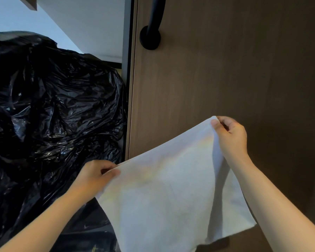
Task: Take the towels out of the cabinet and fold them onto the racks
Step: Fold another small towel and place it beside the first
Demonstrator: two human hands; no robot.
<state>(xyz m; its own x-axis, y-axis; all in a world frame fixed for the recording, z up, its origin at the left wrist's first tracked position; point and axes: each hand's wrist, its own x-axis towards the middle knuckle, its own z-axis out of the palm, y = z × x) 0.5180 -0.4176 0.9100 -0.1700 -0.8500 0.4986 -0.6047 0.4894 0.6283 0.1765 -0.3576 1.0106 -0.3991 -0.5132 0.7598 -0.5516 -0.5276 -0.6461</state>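
Both hands pinched a white towel (171, 188) by its top corners, left hand (93, 177), right hand (231, 135), beside black bags (49, 110).

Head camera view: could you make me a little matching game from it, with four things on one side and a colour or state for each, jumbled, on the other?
Things
1. towel
2. plastic bag
3. wooden door
4. door handle

Descriptions
A. brown, fills the right side
B. white, pinched at its top corners by the left hand and the right hand
C. black curved bar at the top
D. black, crinkled, on the left

Pairs: 1-B, 2-D, 3-A, 4-C
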